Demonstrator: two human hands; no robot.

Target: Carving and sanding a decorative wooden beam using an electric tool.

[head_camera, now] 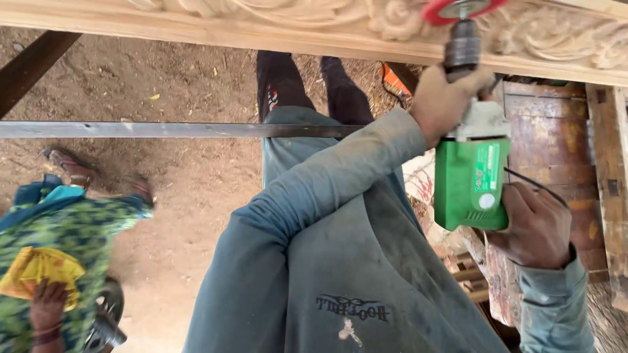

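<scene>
Green drill (471, 176) in both hands, carved wood beam (314, 26) overhead, perhaps touching.

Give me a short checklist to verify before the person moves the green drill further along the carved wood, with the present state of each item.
1. Left hand grips the front of the green drill: ok.
2. Right hand holds the drill's rear: ok.
3. Red abrasive wheel meets the carved wood beam: ok.
4. Black cord clear of the wheel: ok.
5. Wheel spinning: cannot tell.
6. Other person keeps away: ok.

Metal bar (131, 129), dirt ground (190, 189), seated co-worker (59, 242)
</scene>
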